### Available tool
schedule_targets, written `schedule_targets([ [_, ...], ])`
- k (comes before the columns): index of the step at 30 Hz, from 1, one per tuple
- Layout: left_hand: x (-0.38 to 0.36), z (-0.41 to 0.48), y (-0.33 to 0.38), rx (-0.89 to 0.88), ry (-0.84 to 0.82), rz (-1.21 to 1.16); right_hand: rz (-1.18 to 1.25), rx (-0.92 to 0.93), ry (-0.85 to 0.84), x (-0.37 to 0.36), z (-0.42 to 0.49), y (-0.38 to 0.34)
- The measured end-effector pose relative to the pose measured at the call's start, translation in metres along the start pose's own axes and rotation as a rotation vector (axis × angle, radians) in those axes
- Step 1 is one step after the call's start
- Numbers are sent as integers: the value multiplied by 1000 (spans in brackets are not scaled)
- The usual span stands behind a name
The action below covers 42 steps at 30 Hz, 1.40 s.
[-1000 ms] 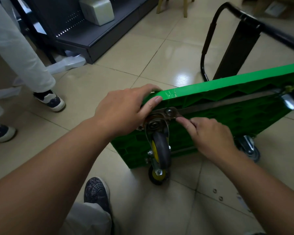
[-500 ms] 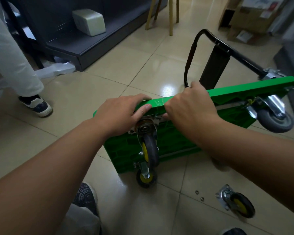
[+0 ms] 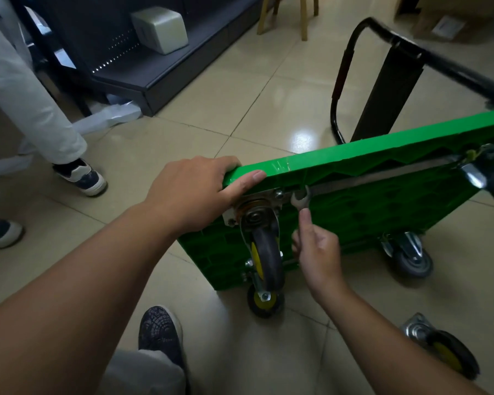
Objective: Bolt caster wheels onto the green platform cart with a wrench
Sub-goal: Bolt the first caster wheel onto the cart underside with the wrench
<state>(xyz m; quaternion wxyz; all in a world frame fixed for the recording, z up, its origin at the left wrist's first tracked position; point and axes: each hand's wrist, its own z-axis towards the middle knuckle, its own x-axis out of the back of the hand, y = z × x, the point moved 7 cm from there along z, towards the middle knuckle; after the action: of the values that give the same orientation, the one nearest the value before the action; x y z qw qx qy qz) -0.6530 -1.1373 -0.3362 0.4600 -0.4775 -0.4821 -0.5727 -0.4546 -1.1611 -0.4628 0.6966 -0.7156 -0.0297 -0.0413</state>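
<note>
I see the green platform cart point(image 3: 382, 201) tipped on edge on the tiled floor point(image 3: 183, 138), with the left hand point(image 3: 194, 192) gripping its upper near corner, fingers curled over the rim. The right hand point(image 3: 318, 252) holds a small wrench point(image 3: 300, 199), its open head at the mounting plate of the near caster wheel point(image 3: 265, 258) (the bolt itself is too small to make out). A loose caster point(image 3: 445, 349) lies well apart, lower right.

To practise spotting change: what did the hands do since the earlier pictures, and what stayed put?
The right hand came down off the green cart and now grips a wrench, open end up by the caster plate. The left hand still holds the cart's corner; the cart stays tipped.
</note>
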Motion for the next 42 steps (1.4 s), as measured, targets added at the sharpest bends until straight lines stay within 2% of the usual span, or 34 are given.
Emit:
schedule_targets([
  [7, 2, 0, 2, -27, 30, 22, -126, 120, -8, -20, 12, 8],
  [14, 3, -1, 3, -31, 39, 32, -488, 153, -4, -15, 26, 9],
  [21, 4, -5, 3, -55, 20, -16, -1065, 307, -21, 23, 30, -38],
  [25, 4, -7, 3, -86, 15, -57, -1398, 546, 45, 32, 26, -90],
  [27, 3, -8, 2, -98, 10, -77, -1578, 627, -2, 27, 25, -117],
  [30, 6, -11, 3, -120, 3, -100, -1859, 597, -119, 12, 26, -151],
  [33, 9, -13, 5, -168, 12, -123, -1943, 675, -219, -21, 19, -184],
  [35, 10, -14, 7, -207, 15, -134, -2023, 824, -275, -44, 9, -193],
  [37, 8, -14, 7, -224, 16, -131, -1984, 823, -318, -39, 7, -199],
  [38, 7, -14, 7, -230, 23, -127, -1851, 750, -311, -23, 13, -203],
  [40, 8, -14, 8, -238, 47, -125, -1409, 628, -286, 17, 24, -206],
  [42, 8, -15, 8, -241, 63, -126, -854, 579, -139, 59, 22, -195],
])
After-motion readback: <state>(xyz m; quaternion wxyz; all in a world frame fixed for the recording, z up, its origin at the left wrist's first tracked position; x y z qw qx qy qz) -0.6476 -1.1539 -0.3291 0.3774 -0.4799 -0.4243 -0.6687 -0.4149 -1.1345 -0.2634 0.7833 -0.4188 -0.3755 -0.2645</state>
